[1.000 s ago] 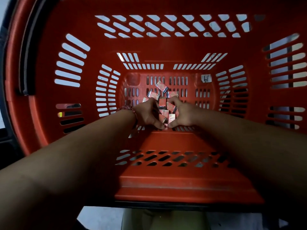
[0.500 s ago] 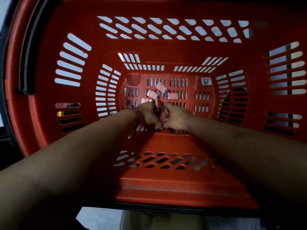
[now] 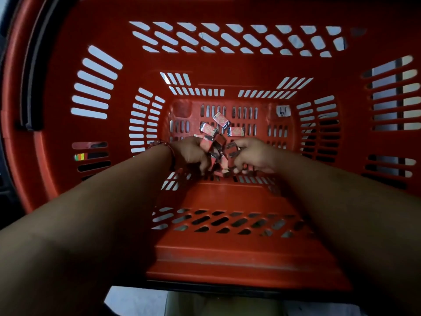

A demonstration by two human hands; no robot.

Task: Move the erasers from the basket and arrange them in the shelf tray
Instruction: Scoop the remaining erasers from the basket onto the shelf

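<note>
At the floor of the one red basket [image 3: 227, 197], my left hand [image 3: 192, 156] and right hand [image 3: 255, 159] each curl round a shared clutch of erasers [image 3: 207, 142]. I should press inward evenly and lift straight up. Three loose erasers [image 3: 237, 131] lie just beyond. The held number cannot be counted.

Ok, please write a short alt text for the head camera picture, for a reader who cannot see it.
Seen from above, a person's left hand and right hand reach into a red slotted basket and grip a cluster of small wrapped erasers between them. More loose erasers lie on the basket floor just beyond the hands.
</note>
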